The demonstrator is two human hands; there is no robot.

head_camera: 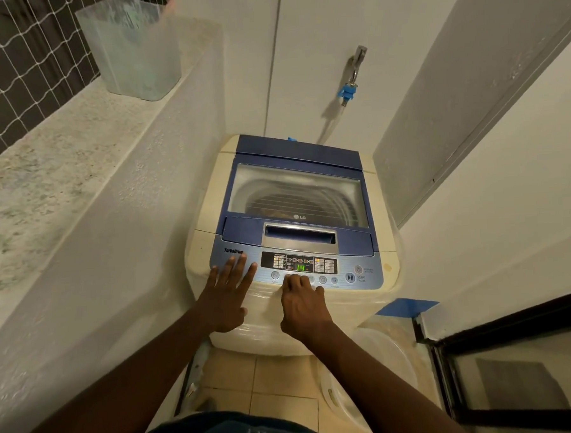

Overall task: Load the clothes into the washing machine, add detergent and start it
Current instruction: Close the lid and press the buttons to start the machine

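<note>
Two bare forearms are extended over a tiled floor (279,375) toward a top-loading washing machine (283,322) set in a narrow alcove. Its blue lid (296,189) is shut, and clothes (272,213) are glimpsed through the window. At the control panel (363,273) along the front edge, the left hand (227,297) is laid flat, fingers spread, while the right hand (303,306) is curled, fingertips pressed on the buttons. "14" is shown on the display (300,267).
</note>
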